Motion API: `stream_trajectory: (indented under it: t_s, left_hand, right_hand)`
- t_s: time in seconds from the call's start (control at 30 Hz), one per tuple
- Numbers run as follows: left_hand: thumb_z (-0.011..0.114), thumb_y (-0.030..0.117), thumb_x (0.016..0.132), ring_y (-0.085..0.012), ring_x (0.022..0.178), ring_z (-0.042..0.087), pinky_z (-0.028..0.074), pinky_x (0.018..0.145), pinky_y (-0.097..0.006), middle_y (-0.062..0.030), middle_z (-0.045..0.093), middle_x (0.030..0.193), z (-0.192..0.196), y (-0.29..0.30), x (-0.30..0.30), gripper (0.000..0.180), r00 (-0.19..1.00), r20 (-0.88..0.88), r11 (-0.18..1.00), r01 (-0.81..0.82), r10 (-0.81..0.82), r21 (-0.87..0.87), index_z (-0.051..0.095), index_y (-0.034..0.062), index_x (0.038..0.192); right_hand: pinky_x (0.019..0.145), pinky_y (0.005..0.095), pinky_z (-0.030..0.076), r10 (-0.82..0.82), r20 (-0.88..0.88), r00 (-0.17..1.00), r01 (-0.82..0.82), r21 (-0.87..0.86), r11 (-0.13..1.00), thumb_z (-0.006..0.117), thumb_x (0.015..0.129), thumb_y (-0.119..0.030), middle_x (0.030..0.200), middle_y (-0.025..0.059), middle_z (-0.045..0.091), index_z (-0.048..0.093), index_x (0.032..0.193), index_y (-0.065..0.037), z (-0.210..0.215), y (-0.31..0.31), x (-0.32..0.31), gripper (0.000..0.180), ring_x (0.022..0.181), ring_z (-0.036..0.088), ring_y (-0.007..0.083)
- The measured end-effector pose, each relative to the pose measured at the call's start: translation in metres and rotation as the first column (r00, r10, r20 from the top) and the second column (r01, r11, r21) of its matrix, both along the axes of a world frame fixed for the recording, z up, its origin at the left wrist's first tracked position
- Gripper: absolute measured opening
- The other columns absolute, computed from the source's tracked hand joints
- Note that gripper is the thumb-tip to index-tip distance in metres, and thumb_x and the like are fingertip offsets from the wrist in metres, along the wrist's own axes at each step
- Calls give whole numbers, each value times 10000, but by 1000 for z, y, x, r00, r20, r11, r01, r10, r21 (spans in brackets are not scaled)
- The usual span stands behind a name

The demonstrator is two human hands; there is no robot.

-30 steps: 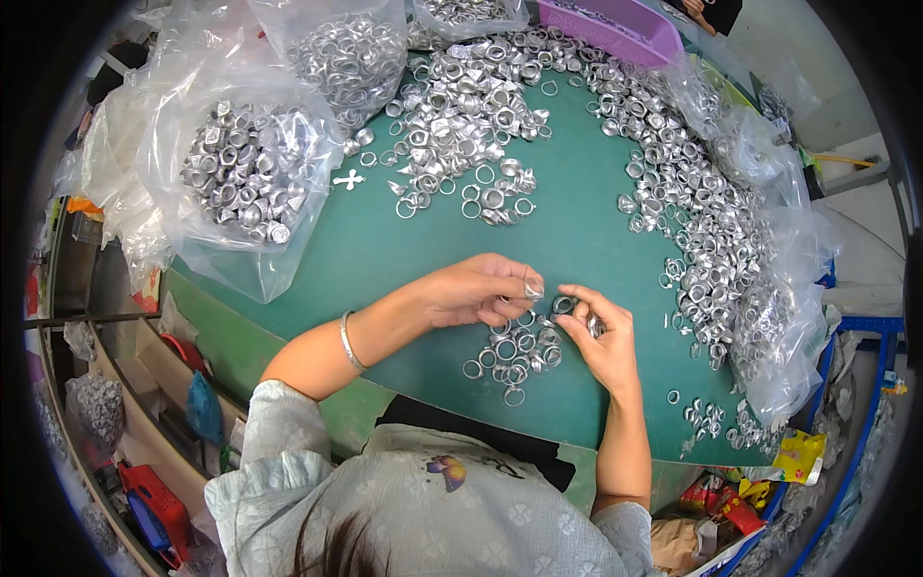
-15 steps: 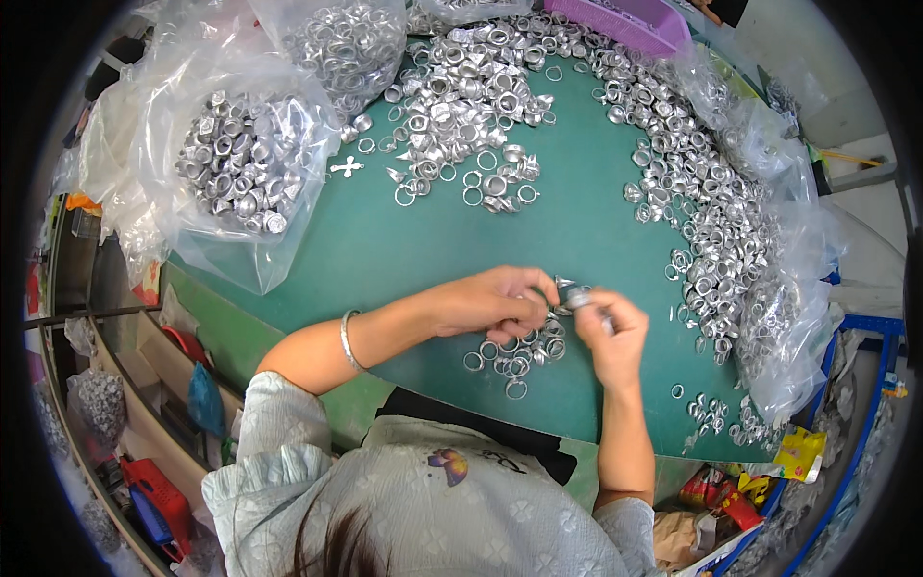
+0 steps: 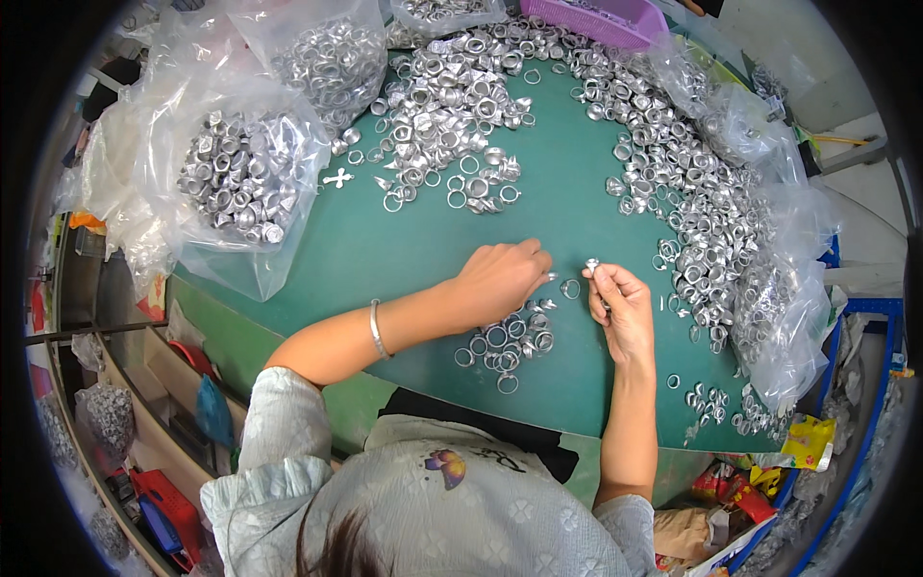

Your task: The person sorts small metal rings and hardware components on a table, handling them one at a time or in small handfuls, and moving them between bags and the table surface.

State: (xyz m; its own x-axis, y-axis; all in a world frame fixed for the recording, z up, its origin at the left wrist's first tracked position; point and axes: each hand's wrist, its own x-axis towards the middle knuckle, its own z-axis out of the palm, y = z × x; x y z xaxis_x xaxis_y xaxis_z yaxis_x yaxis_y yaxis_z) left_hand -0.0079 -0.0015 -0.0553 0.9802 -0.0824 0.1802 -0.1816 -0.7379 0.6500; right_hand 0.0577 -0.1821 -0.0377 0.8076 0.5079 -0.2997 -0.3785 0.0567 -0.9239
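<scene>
My right hand (image 3: 625, 306) is closed, pinching a silver ring (image 3: 591, 263) between thumb and forefinger, its top facing up. The other fingers curl into the palm. To its left, my left hand (image 3: 505, 281) is closed with the back of the hand up. A small silver piece shows at its fingertips; its kind is too small to tell. Between the hands a single ring (image 3: 571, 288) lies on the green table (image 3: 423, 255). Just below my left hand is a small pile of silver rings (image 3: 510, 338), partly covered by the hand.
Larger heaps of rings lie at the back (image 3: 452, 106) and along the right side (image 3: 707, 221). An open clear plastic bag of rings (image 3: 279, 255) stands at the left, near a silver cross pendant (image 3: 338, 178). A purple basket (image 3: 615, 27) is at the far edge.
My hands have moved apart. The left has shifted slightly left and away from me; the right has turned, raising a ring at its fingertips. A single ring now shows between them.
</scene>
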Motion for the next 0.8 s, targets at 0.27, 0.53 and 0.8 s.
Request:
stream_trajectory:
  t_s: [0.27,0.53,0.8]
  left_hand:
    - [603,163,797,-193,551,461,405,519,-298,-57,456,642,11,9,6,165,983,-156,812,-166,93,-560,558,27,878]
    - [653,202,747,-307,667,543,420,562,-402,-95,552,756,18,19,-4,208,991,-122,998,50,-46,29,553,72,874]
    - [562,204,852,-201,551,494,376,462,-298,-69,509,690,6,24,-3,189,944,-306,884,-35,-123,-466,512,32,912]
  right_hand:
    - [414,177,221,32,167,985,-21,-70,997,575,856,-125,622,-31,465,625,856,26,-6,8,-8,158,471,332,21]
    - [537,197,347,43,392,919,42,-206,978,603,822,-85,724,15,547,642,856,33,-3,6,-9,129,599,440,58]
    - [503,182,325,43,288,957,10,-178,984,595,826,-68,696,16,539,637,865,33,0,6,-13,116,572,430,43]
